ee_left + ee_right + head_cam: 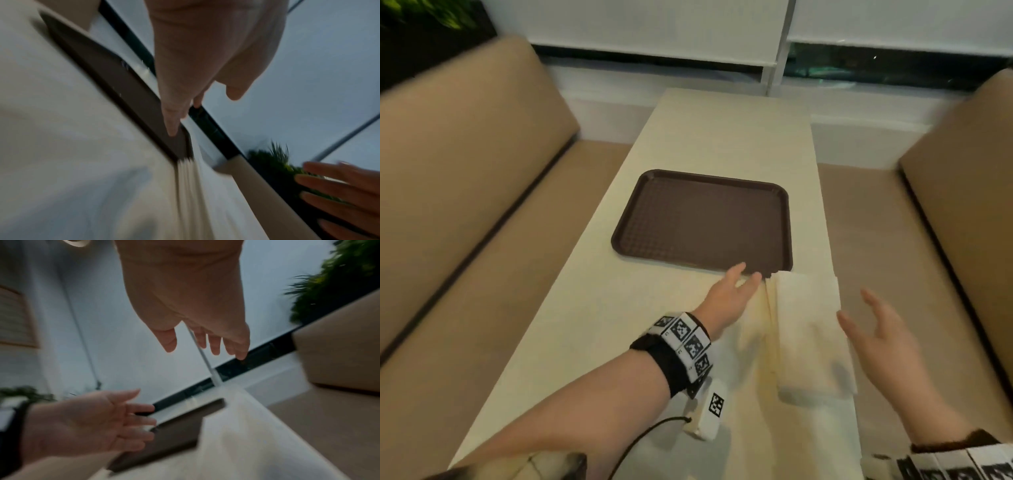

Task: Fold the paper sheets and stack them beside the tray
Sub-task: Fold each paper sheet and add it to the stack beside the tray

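White folded paper sheets (810, 332) lie just beside the brown tray (705, 219); both hands, left (726, 301) and right (883, 339), spread, empty.

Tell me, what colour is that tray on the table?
Dark brown, with a fine grid texture; the tray shows best in the head view.

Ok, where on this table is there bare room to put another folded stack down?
Bare table beyond the brown tray, toward the window; a bare strip left of the tray and left hand. The tray is empty. It is crowded at the near right: folded paper stack between both hands, right hand alongside.
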The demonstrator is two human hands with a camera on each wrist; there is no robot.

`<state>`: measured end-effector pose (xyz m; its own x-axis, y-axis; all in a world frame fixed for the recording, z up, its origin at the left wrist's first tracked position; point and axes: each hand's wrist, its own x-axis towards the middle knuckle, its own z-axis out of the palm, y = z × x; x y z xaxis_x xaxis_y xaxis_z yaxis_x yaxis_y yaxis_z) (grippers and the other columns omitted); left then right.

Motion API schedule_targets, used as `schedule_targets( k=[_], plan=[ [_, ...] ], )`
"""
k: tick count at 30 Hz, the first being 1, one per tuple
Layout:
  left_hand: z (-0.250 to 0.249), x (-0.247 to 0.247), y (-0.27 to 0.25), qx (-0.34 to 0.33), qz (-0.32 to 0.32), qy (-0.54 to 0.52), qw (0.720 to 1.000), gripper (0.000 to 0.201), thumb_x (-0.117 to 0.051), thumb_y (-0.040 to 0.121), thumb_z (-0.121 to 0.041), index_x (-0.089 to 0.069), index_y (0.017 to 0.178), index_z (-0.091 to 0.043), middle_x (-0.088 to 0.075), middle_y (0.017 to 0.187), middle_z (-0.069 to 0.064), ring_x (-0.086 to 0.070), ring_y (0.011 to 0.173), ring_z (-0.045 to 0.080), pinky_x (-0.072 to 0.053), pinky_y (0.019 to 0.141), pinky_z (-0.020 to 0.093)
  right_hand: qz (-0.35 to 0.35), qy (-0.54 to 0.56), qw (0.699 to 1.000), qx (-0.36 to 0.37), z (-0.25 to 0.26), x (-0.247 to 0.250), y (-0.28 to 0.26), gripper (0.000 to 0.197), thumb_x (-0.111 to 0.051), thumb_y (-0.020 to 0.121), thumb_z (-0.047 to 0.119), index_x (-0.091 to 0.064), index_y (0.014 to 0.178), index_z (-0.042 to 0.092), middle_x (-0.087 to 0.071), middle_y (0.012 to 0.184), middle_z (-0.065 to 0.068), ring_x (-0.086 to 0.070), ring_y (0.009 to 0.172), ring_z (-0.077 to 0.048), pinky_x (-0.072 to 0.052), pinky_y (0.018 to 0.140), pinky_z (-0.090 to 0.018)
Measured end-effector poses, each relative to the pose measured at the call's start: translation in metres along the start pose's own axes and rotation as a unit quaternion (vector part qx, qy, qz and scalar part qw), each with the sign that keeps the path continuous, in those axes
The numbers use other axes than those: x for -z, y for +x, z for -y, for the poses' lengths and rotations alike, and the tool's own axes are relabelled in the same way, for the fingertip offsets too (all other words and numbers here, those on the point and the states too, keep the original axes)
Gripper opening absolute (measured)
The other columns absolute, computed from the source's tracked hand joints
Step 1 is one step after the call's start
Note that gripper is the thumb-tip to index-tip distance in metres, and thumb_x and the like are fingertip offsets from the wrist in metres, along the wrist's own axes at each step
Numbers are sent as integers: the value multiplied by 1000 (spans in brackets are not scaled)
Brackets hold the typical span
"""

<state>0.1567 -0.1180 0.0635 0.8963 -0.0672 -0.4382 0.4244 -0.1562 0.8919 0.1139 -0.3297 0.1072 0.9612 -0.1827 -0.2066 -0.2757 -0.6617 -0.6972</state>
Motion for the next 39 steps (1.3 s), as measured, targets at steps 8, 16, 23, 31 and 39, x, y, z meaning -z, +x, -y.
schedule_targets(
  k=[8,16,23,31,39],
  plan=[
    [46,171,-82,2,-181,148,972,30,-57,94,-32,-59,121,-19,-60,120,-2,-53,105,13,-42,88,26,289,-231,923,105,61,-92,-36,39,-57,94,32,-56,130,17,-58,122,2,-55,113,-16,-40,91,-22],
    [115,170,-93,64,-19,341,938,40,-62,90,-37,-58,126,-19,-60,124,1,-58,111,17,-42,86,21,218,-273,936,-45,28,-199,-48,40,-60,86,47,-55,101,11,-56,97,-4,-59,95,-21,-50,79,-27],
    [131,136,-69,92,20,428,899,59,-56,87,-54,-52,135,-19,-45,140,2,-42,130,24,-37,107,33,163,-28,971,-174,40,-226,-51,34,-72,78,25,-49,95,8,-58,92,-4,-58,88,-21,-51,79,-31],
    [122,130,-58,83,32,500,861,43,-52,88,-54,-69,104,-17,-64,119,2,-58,110,22,-45,92,32,100,95,972,-188,41,-212,-47,29,-66,86,21,-48,102,8,-55,98,-3,-54,95,-22,-50,89,-36],
    [104,131,-51,112,51,500,857,71,-21,98,-59,-63,114,-3,-63,120,13,-56,112,28,-41,94,33,115,135,982,-57,51,-194,-54,30,-54,92,17,-37,69,13,-39,67,-2,-38,62,-16,-36,58,-27]
  ],
)
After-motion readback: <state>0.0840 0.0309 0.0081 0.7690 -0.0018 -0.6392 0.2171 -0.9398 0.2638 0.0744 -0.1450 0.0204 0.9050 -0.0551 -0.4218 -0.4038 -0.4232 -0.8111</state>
